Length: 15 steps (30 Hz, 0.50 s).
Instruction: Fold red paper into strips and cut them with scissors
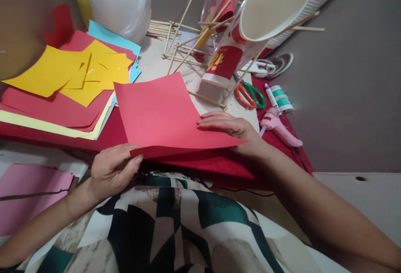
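A red sheet of paper (159, 114) is in front of me, its near edge bent up towards me. My left hand (112, 166) pinches the sheet's near left corner between thumb and fingers. At the right side, my right hand (224, 127) has its fingers stretched out along the paper's edge, with the fingertips on the sheet. The sheet's pointed right corner overlaps that hand near the wrist, and the thumb is hidden. Beyond the sheet, a frame of thin wooden sticks (178, 58) stands on a white board (150, 62).
Left lies a stack of coloured papers with yellow cut pieces (103, 66) on top. Paper cups (225, 62) stand at the back right. Scissors (250, 95), a pink glue gun (280, 129) and a white-green roll (282, 98) lie on the red cloth's (200, 166) right side.
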Each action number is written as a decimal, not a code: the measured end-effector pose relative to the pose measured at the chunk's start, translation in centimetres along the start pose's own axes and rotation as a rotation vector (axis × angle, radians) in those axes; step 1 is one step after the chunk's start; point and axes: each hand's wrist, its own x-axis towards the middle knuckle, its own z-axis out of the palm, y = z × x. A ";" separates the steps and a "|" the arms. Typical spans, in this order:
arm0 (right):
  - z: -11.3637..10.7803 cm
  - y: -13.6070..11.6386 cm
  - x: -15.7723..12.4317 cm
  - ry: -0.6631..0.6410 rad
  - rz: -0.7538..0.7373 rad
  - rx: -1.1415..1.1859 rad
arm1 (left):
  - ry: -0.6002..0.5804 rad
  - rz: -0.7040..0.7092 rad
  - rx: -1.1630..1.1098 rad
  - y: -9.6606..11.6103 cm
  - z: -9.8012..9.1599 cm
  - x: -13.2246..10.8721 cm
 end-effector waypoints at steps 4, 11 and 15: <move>0.1 -1.3 -0.3 0.030 0.016 0.065 | -0.018 -0.065 0.018 0.0 0.0 0.2; 0.7 -1.6 -0.5 0.100 0.234 0.143 | -0.029 -0.165 -0.057 -0.1 -0.3 -0.2; 1.0 -1.8 -0.2 0.181 0.342 0.208 | 0.001 -0.215 -0.119 0.0 -0.3 -0.1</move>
